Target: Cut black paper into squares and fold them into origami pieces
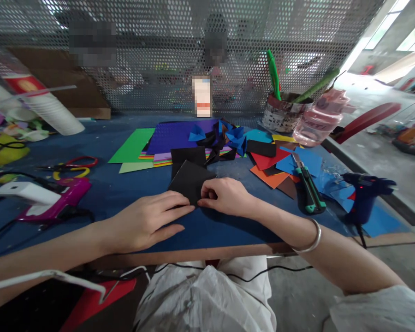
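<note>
The black paper (190, 180) is lying on the table (117, 184) between the hands, its far corner lapping over a black sheet (188, 154). The left hand (148, 219) is resting its fingertips on the near left edge, thumb spread away; the right hand (226, 197) is pinching the near corner between thumb and forefinger. If the left fingers are pressing too lightly, the paper could be slipping askew; if the right is tugging unevenly, the corner could be tearing. The glue gun (364, 198) is showing a red light, so may be hot; a right elbow swinging wide could be knocking it or the knife (307, 183). Fingertips are hiding the near corner, its layers impossible to count. The folds (237, 138) are overlapping confusingly, and things left of the cups (60, 113) are being cut off
</note>
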`<action>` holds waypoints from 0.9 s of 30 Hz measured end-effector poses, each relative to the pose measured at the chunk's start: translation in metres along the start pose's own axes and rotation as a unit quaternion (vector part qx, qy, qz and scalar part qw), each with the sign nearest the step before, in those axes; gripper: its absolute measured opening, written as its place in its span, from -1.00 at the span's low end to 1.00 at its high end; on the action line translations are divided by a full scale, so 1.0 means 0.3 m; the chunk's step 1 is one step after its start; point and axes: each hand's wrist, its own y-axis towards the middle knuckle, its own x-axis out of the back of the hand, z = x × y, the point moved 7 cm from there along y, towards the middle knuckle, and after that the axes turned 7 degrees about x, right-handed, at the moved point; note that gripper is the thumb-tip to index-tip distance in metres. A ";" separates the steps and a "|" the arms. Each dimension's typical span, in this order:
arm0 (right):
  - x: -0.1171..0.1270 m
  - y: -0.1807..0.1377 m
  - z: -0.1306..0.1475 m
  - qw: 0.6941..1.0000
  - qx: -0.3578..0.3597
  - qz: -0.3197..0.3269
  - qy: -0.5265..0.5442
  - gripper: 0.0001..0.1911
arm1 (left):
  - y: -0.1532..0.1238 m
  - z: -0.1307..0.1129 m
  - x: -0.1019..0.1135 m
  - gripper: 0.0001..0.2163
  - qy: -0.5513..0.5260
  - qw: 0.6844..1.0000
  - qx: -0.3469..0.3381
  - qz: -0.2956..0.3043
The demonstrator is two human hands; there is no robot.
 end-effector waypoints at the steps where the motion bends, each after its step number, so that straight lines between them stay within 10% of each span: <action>1: 0.000 0.000 0.001 1.000 0.001 0.000 0.001 -0.87 | 0.019 -0.004 -0.011 -0.63 0.002 1.000 -0.007 0.006; 27: 0.001 -0.004 0.002 1.000 0.001 -0.010 0.010 -0.89 | -0.121 -0.024 0.069 -0.63 -0.016 1.000 -0.010 -0.017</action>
